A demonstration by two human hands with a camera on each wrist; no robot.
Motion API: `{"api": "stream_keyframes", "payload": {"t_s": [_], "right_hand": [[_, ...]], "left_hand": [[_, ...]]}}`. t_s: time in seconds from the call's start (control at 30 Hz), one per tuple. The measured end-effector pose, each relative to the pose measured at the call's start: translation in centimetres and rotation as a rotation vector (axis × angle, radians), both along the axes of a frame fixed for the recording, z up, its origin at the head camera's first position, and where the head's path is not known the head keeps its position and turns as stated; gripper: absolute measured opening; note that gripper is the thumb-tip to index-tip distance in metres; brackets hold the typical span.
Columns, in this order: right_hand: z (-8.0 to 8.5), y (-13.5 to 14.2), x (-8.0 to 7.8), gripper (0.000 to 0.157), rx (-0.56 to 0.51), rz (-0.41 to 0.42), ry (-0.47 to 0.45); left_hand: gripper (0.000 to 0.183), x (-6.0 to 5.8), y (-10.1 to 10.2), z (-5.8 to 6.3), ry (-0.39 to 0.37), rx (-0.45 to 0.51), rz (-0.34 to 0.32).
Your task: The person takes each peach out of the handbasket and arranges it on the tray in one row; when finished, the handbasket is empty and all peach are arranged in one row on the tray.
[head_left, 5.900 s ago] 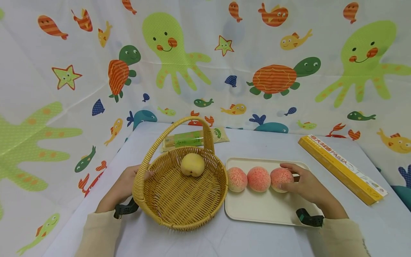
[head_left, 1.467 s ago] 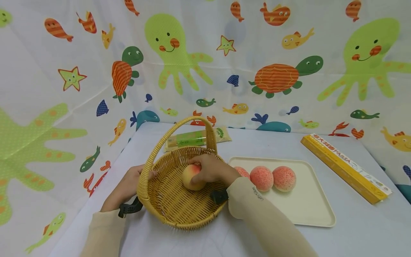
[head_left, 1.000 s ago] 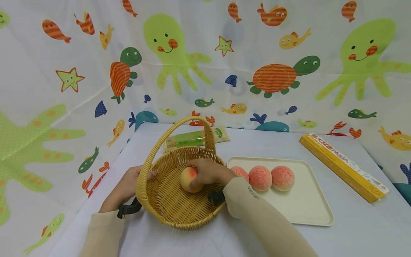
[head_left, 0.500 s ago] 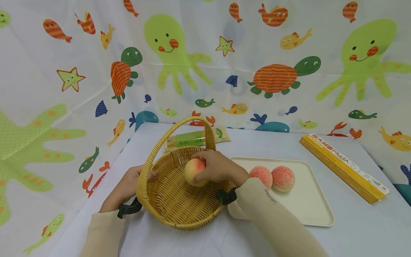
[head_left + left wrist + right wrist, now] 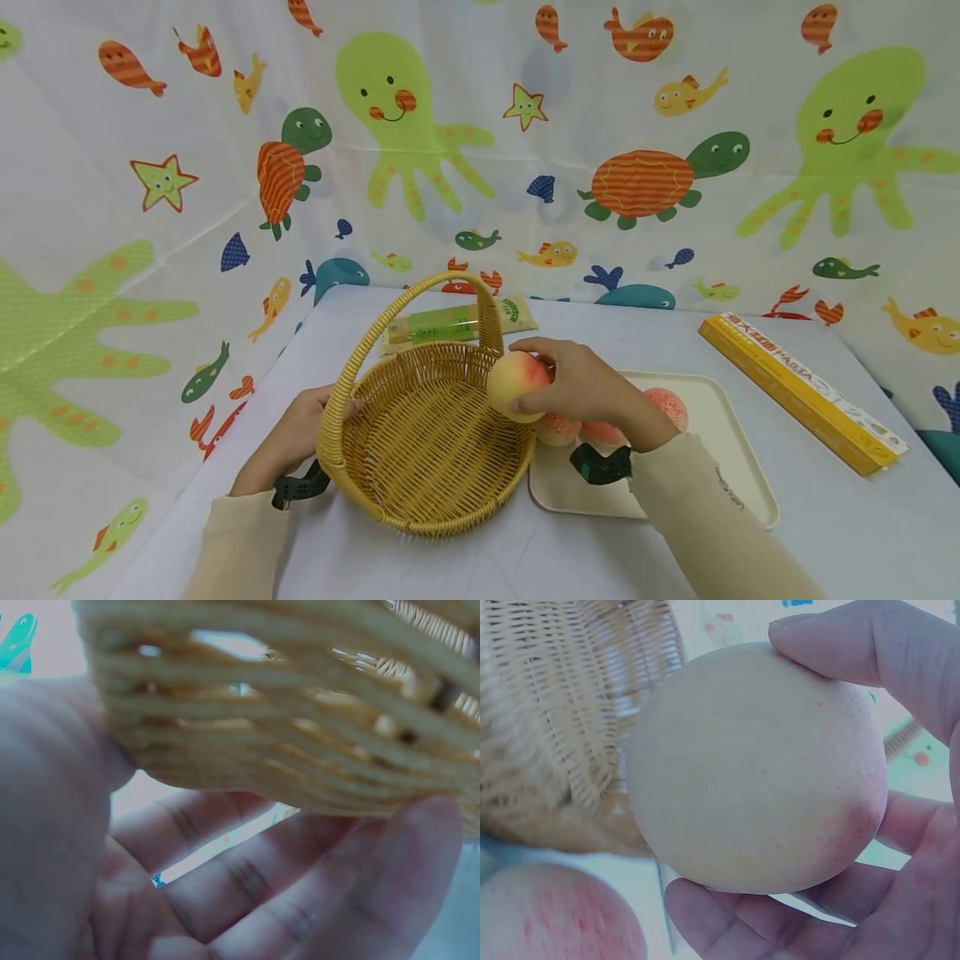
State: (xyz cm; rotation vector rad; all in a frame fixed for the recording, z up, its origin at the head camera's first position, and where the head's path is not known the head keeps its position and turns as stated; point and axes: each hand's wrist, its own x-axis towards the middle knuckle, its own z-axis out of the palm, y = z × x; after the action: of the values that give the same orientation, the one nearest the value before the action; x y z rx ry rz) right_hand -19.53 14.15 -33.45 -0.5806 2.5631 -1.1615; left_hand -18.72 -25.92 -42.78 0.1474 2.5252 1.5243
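Note:
A woven wicker basket [image 5: 427,433] with a tall handle stands on the table, nothing inside it. My left hand [image 5: 330,414] grips its left rim; in the left wrist view the thumb and fingers [image 5: 247,877] clasp the basket wall [image 5: 300,735]. My right hand [image 5: 577,383] holds a yellow peach with a red blush [image 5: 516,383] in the air over the basket's right rim. Up close, fingers [image 5: 855,645] wrap the peach [image 5: 757,772]. Three pink peaches [image 5: 558,429] lie on the cream tray [image 5: 720,475], partly hidden by my right hand.
A long yellow pasta box [image 5: 798,392] lies at the right. A green noodle packet [image 5: 457,323] lies behind the basket. A sea-animal curtain closes in the table at the back and the left.
My right hand has lifted the yellow peach out of the basket and carried it right, over the rim toward the tray. The left hand has stayed on the basket.

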Motion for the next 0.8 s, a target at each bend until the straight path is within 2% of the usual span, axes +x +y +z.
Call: {"api": "stream_keyframes", "payload": {"t_s": [0.27,0.63,0.8], "right_hand": [[0.4,3.5,1.0,0.073,0.016,-0.105,-0.021],[0.1,8.0,1.8,0.074,0.05,-0.183,0.007],[-0.1,10.2,2.3,0.073,0.042,-0.226,0.003]], "left_hand": [[0.03,0.0,0.1,0.2,0.005,-0.007,0.009],[0.034,0.1,0.3,0.3,-0.003,-0.037,0.042],[0.035,0.1,0.4,0.4,0.0,-0.04,0.033]]}}
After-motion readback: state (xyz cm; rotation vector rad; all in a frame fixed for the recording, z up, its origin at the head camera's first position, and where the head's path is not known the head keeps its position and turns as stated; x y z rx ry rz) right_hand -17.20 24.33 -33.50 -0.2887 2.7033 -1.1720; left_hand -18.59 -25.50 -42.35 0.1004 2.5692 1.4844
